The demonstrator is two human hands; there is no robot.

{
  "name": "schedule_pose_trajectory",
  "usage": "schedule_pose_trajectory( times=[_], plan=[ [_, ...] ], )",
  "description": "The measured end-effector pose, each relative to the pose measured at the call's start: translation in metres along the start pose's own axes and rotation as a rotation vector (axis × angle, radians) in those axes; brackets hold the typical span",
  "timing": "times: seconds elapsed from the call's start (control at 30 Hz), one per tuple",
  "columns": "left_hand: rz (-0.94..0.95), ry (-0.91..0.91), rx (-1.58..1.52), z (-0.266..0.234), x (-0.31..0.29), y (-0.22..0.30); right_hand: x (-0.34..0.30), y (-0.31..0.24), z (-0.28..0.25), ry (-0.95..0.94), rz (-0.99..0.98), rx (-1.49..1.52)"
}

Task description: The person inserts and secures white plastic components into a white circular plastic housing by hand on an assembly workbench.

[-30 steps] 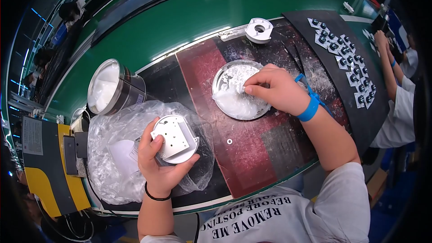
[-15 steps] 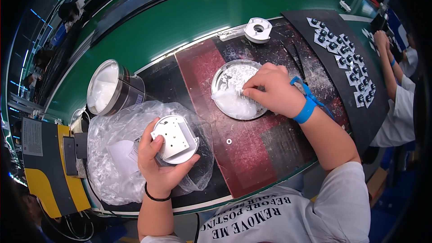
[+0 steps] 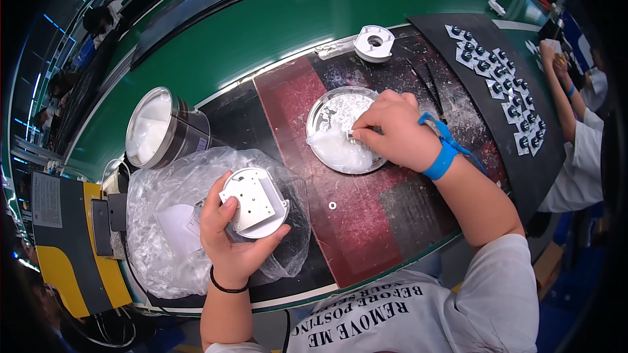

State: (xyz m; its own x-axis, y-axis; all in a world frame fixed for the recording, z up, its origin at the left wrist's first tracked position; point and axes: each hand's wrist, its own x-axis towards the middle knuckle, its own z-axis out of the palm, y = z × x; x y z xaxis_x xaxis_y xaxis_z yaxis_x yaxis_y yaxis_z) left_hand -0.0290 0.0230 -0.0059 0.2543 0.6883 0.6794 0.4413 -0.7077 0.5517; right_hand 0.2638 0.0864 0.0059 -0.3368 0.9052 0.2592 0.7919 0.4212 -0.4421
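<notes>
My left hand (image 3: 230,252) grips a round white housing (image 3: 278,204) by its edges, with a flat, holed plate facing up. It is above a clear plastic bag. My right hand (image 3: 400,132), with a blue wrist strap (image 3: 442,161), pinches a small white piece (image 3: 351,133), partly hidden by the fingers. Those fingertips are over a round shallow dish (image 3: 311,125) that holds thick white paste (image 3: 335,150). A tiny white ring (image 3: 332,206) lies on the dark red mat (image 3: 353,248), nearer me than the dish.
A tilted tub (image 3: 186,134) of white material stands at left, behind the crumpled clear bag (image 3: 154,248). Beyond the dish are a white part with a round hole (image 3: 374,44) and dark tweezers (image 3: 432,88). At right, a black board (image 3: 458,59) carries several small parts; a co-worker's hands (image 3: 553,59) are past it.
My left hand and the housing have stayed put. My right hand has barely shifted, still pinching over the dish. The co-worker's hands at far right have moved.
</notes>
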Motion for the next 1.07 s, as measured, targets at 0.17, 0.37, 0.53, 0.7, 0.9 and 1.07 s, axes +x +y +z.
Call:
schedule_pose_trajectory(
  times=[0.17,0.37,0.53,0.7,0.9,1.07],
  plan=[
    [0.003,-0.002,0.017,0.000,0.000,0.001,0.002,-0.003,-0.005,0.082,-0.005,-0.081],
    [0.023,-0.062,-0.072,0.012,0.001,0.008,-0.003,-0.025,-0.023,-0.215,0.341,1.234],
    [0.044,-0.193,-0.136,0.026,0.007,0.030,-0.013,-0.048,-0.014,-0.313,0.329,1.468],
    [0.064,-0.228,-0.237,0.037,0.008,0.042,-0.018,-0.064,-0.003,-0.369,0.370,1.605],
    [0.061,-0.218,-0.221,0.041,0.007,0.040,-0.021,-0.068,0.002,-0.409,0.395,1.616],
    [0.057,-0.226,-0.237,0.039,0.004,0.037,-0.023,-0.071,0.005,-0.418,0.389,1.601]
  ],
)
